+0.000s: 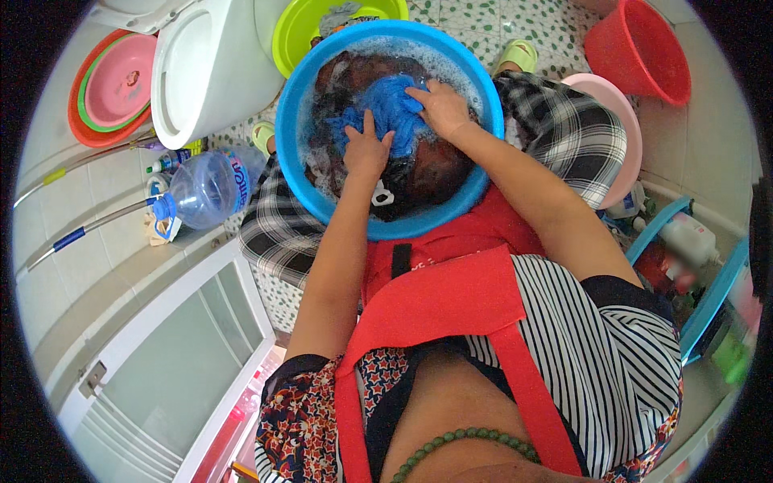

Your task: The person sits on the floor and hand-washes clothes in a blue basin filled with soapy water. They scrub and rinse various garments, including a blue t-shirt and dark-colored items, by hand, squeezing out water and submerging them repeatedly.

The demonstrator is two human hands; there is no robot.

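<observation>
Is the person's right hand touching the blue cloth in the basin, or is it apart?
Touching: in the head view, the right hand lies against the right side of the blue cloth, with no gap showing.

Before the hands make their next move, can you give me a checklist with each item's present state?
1. Left hand at the bright blue wet cloth: ok, fingers spread.
2. Right hand at the cloth: ok.
3. Right hand's grip firm: cannot tell, finger undersides hidden.
4. Round blue plastic basin between the knees: ok.
5. Cloth apart from the dark brown wet fabric: not ok, they lie together.
</observation>
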